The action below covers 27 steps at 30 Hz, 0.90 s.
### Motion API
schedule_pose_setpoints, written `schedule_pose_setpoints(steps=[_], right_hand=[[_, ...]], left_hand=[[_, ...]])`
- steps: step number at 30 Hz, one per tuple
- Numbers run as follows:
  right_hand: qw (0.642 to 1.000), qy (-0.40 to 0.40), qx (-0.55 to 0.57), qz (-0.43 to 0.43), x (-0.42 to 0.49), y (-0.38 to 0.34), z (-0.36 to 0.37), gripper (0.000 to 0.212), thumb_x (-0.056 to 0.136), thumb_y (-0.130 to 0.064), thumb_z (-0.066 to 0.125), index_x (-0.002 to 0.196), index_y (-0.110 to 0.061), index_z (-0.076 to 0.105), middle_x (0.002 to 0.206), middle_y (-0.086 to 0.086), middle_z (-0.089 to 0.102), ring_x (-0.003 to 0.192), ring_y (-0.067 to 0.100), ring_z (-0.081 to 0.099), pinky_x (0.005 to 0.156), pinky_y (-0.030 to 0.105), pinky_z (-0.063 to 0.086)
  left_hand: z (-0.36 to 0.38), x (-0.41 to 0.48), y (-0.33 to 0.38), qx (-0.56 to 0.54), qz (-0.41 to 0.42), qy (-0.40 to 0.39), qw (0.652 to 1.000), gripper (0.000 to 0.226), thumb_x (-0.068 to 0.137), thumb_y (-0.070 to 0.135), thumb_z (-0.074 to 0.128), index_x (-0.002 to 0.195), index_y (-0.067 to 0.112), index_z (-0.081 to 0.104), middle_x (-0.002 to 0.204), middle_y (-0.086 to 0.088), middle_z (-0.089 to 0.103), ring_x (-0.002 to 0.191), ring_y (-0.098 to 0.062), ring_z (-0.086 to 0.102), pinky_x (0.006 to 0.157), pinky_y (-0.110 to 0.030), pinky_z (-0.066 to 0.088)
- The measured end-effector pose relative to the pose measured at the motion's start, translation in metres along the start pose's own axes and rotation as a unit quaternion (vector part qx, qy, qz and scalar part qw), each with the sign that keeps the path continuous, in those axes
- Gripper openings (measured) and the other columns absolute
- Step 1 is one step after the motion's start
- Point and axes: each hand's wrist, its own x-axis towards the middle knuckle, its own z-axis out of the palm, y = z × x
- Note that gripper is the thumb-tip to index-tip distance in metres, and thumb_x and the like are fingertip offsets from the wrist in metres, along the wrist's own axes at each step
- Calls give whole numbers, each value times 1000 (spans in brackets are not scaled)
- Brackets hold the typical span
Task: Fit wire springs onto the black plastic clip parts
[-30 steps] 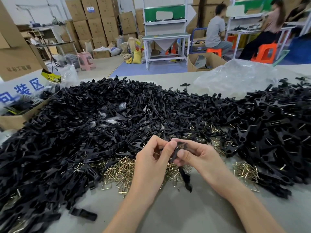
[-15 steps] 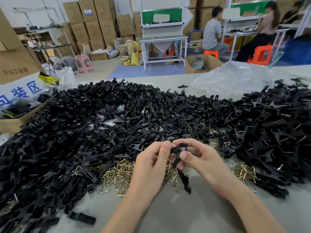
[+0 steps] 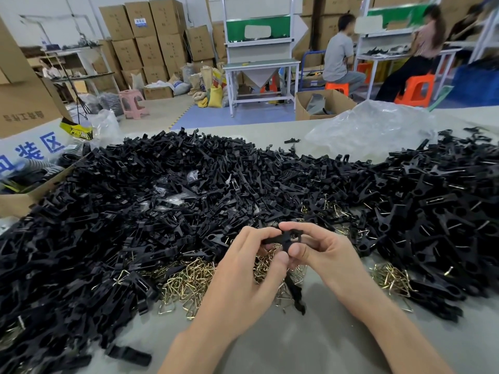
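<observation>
Through your head camera, your left hand (image 3: 243,268) and right hand (image 3: 324,255) meet over the grey table (image 3: 270,352). The curled fingers and thumbs of both pinch 1 black clip part (image 3: 283,237) between them, just above a heap of brass-coloured wire springs (image 3: 189,276). A wide pile of black clip parts (image 3: 162,198) covers the table from side to side, with a crumpled clear plastic bag (image 3: 372,128) behind it. Beyond stand stacked cartons (image 3: 151,36), a white workbench (image 3: 260,66) and 2 seated people (image 3: 339,58) on orange stools (image 3: 414,89).
</observation>
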Motion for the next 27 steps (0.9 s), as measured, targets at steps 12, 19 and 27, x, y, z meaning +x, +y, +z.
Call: schedule_pose_setpoints(steps=[12,19,27], right_hand=[[1000,-8,6,23,-4,-7,1,51,77,-13,69,128,-12,67,88,39,64,81,25,61,80,25,57],[999,-24,4,37,-4,-8,3,52,78,-9,67,130,-9,64,84,18,71,71,12,64,77,21,55],[999,-39,-16,27,-5,-10,3,47,79,-13,68,126,-17,66,93,42,62,73,15,62,83,20,54]], left_hand=[[-1,0,1,32,14,-3,999,35,100,52,47,131,35,52,108,20,47,101,-4,56,82,-12,43],[-1,3,-2,-69,-42,21,997,26,104,31,45,120,30,65,100,13,54,91,-16,60,73,-13,43],[0,4,-4,-62,-41,30,997,25,103,33,45,117,34,65,101,14,54,93,-16,61,76,-15,45]])
